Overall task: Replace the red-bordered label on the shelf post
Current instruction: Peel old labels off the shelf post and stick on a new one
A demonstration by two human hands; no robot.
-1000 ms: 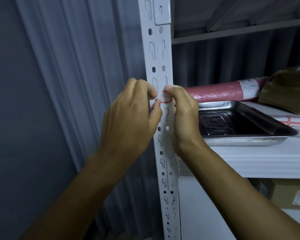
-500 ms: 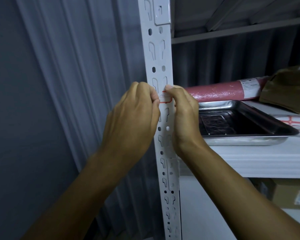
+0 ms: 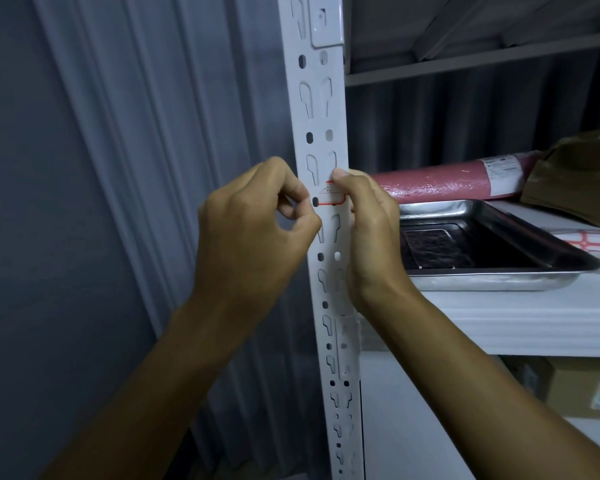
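A small white label with a red border (image 3: 330, 198) sticks on the white perforated shelf post (image 3: 321, 109) at chest height; its upper part looks creased. My right hand (image 3: 368, 230) curls at the post's right edge, and its top fingertip pinches the label's right end. My left hand (image 3: 253, 233) is just left of the post with fingers curled. Its thumb tip touches the post's left edge below the label, and nothing shows between its fingers.
On the white shelf (image 3: 499, 317) to the right stand a steel tray (image 3: 534, 278), a pink wrapped roll (image 3: 440, 181), a brown paper package (image 3: 579, 178) and a sheet of red-bordered labels (image 3: 594, 242). A cardboard box (image 3: 568, 386) sits below. Grey ribbed wall (image 3: 153, 168) fills the left.
My left hand has drawn back leftward off the label's left end, exposing more of the label and the hole beside it. My right hand stays at the label's right end.
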